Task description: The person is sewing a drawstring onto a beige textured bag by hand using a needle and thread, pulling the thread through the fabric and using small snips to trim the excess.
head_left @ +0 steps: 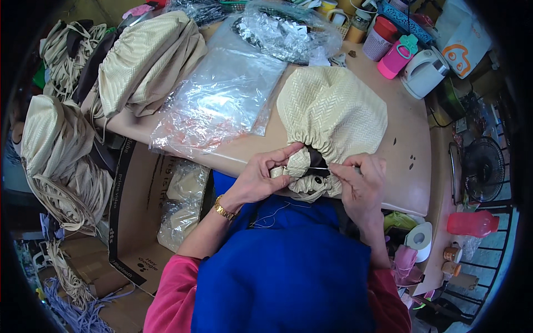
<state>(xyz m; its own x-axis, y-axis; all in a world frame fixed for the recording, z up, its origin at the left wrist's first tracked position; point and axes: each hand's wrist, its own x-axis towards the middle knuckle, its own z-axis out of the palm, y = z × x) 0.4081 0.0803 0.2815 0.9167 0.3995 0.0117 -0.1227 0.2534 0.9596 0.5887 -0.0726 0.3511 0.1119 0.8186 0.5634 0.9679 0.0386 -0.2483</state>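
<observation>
A cream drawstring bag with a woven pattern lies at the table's near edge, its gathered mouth toward me. My left hand, with a gold watch at the wrist, pinches a folded cream piece at that mouth. Close on the other side, my right hand has thumb and forefinger pressed together on the end of a thin white thread-like thing. It stretches across the bag's dark lining; its exact kind is too small to tell. Below hang cream straps and a dark round fastener.
Clear plastic bags cover the table's left half. More cream bags are heaped at the left, above a cardboard box holding wrapped items. A pink bottle and white kettle stand far right; a toilet roll sits lower right.
</observation>
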